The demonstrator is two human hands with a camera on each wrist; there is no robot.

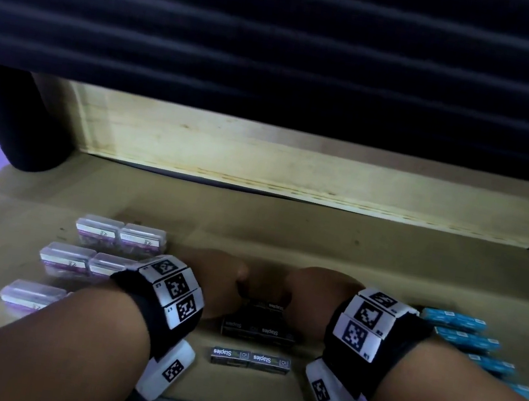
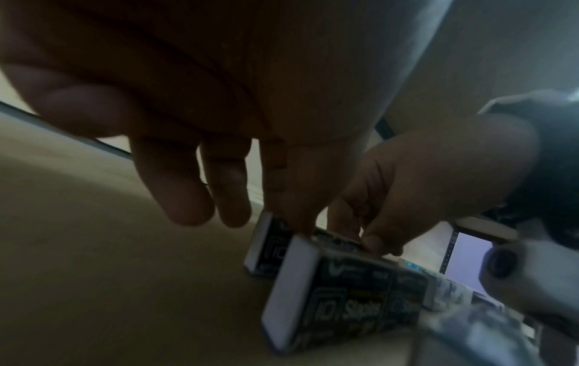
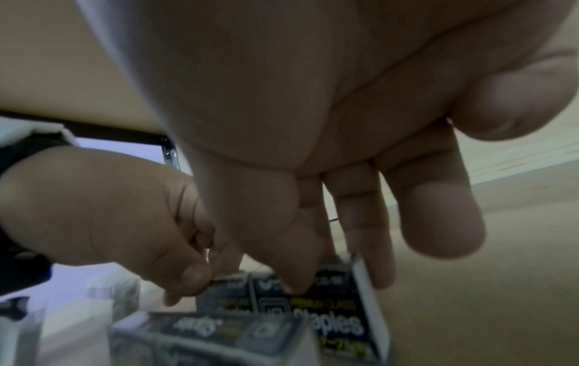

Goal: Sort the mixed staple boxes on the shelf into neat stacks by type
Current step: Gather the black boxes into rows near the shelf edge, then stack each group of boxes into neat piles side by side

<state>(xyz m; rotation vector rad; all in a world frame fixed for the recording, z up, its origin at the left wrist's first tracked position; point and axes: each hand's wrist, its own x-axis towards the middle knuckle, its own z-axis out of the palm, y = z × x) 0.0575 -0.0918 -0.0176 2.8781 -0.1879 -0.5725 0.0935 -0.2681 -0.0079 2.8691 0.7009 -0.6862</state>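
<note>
Black boxes marked "Staples" lie in rows at the middle of the shelf (image 1: 286, 231). My left hand (image 1: 212, 278) and right hand (image 1: 317, 295) meet over the far row. Each pinches the top of a black staple box (image 1: 268, 306) there. In the left wrist view, my left hand (image 2: 294, 198) touches the box's (image 2: 344, 297) upper corner with its thumb, and the right hand (image 2: 407, 185) pinches further along. In the right wrist view, my right hand (image 3: 313, 247) has its thumb on the box's printed face (image 3: 329, 322) and fingers behind it. The left hand (image 3: 109, 210) pinches the neighbouring box (image 3: 225, 292).
Clear boxes with purple labels (image 1: 120, 236) lie in rows on the left, and blue boxes (image 1: 453, 322) in rows on the right. Two more rows of black boxes (image 1: 250, 360) lie nearer the shelf's front edge. A black post (image 1: 25, 127) stands back left before a wooden back board (image 1: 296, 167).
</note>
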